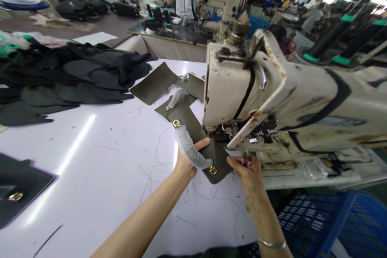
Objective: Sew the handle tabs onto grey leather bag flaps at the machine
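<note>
A dark olive bag panel (218,154) lies under the head of the sewing machine (228,88), close to its needle area. Across it runs a carry handle (188,145) wrapped in clear plastic, fixed by gold rings at both ends. My left hand (186,160) grips the panel by its left edge, thumb on top, with the wrapped handle passing over the hand. At the right edge, my right hand (249,172) pinches the panel's corner between its fingers. Something small and metallic shows by those curled fingers, too unclear to name. The needle tip is hidden.
Behind the machine head lie more olive panels (155,82). Black cut pieces (75,76) are heaped at the back left, and another panel (21,189) sits at the left edge. A blue basket (335,221) stands low right. Loose threads litter the white table (117,193).
</note>
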Motion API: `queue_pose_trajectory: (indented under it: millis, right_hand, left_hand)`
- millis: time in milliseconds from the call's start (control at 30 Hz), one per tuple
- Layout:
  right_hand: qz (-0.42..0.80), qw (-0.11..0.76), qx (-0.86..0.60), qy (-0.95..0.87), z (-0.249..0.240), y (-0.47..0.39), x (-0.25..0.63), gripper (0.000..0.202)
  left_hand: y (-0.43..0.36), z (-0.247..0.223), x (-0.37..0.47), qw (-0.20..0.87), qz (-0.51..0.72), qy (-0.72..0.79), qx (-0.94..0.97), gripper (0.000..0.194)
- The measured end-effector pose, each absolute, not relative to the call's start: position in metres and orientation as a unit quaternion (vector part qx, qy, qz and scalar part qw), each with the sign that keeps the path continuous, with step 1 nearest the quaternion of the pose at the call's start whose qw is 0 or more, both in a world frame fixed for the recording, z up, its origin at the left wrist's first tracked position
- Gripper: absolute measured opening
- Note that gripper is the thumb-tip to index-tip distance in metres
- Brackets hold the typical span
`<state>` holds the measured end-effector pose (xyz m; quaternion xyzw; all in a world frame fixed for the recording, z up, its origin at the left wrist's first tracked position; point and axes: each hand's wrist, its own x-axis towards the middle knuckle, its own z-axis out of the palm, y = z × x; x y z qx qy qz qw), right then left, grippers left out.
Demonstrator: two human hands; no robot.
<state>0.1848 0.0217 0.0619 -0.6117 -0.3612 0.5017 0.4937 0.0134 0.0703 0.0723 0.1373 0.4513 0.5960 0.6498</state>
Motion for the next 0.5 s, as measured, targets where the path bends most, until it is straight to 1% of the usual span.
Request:
queue_pose_trajectory:
  millis: [100, 200, 333, 500]
  right_hand:
    - [0.49, 0.484, -0.624, -0.369, 0.063, 0.017, 0.179, 0.036]
    - [0.484, 0.478, -0.629, -0.376, 0.063, 0.012, 0.17, 0.035]
    - [0.5, 0.495, -0.623, -0.343, 0.06, 0.007, 0.156, 0.033]
    - [0.522, 0.504, -0.619, -0.299, 0.06, 0.005, 0.142, 0.034]
  left_hand:
    - [0.076, 0.078, 0.01, 0.661, 0.592, 0.432, 0.161, 0.047]
    - [0.083, 0.084, 0.004, 0.684, 0.561, 0.429, 0.185, 0.042]
    - [0.093, 0.086, -0.005, 0.694, 0.53, 0.435, 0.222, 0.035]
    - [0.107, 0.083, -0.014, 0.722, 0.487, 0.403, 0.28, 0.039]
